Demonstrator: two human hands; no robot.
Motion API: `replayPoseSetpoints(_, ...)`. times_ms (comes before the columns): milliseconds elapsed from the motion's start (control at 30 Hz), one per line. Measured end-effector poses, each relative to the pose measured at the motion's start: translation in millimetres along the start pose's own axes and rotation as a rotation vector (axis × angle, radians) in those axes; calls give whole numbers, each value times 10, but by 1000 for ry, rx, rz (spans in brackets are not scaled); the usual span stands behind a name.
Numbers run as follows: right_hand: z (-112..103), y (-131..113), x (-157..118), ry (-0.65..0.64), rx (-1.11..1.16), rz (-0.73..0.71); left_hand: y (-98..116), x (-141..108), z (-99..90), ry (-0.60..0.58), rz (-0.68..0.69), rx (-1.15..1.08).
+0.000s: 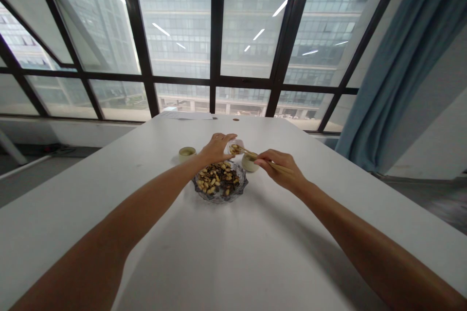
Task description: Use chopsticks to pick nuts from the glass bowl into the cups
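Observation:
My left hand point(216, 149) has its thumb and fingers around the left side of a small clear container point(241, 143). Several peanuts point(234, 148) lie inside it. From the right, my right hand point(279, 167) grips a pair of wooden chopsticks point(248, 152), their tips at the container's opening. Below both hands stands a clear, scalloped glass bowl point(219, 199) holding peanuts point(208, 182) and darker seeds point(230, 182). My left wrist passes over the bowl's far left edge. A pale green cup point(249, 164) is just under the chopsticks, partly covered by my right fingers.
Another pale green cup point(187, 153) stands left of my left hand. All of this is on a white table point(219, 252). Papers point(188, 115) and a small brown round thing point(236, 119) lie at its far edge. Windows rise behind, with a blue curtain point(394, 77) at right.

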State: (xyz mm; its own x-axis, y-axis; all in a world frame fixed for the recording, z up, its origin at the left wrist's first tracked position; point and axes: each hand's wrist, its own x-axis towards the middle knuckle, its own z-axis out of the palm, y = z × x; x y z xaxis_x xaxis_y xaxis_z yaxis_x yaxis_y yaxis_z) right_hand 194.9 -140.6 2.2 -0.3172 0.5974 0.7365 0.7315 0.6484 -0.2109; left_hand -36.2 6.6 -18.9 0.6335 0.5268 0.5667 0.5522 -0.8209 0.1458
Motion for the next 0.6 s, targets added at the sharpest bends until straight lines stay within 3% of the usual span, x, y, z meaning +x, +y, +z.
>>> replayPoseSetpoints(133,46,-2,22,73,50,114,15,30,41,5,-50,10)
replayPoseSetpoints(267,-125,-133,80,176,146,279,-30,95,113,-66,-176,26)
replayPoseSetpoints(467,-251,-374,136,-82,223,269,-96,168,202,-171,-322,-10)
replayPoseSetpoints(600,-175,-447,127,-142,165,191,-120,107,158,-148,-317,-12)
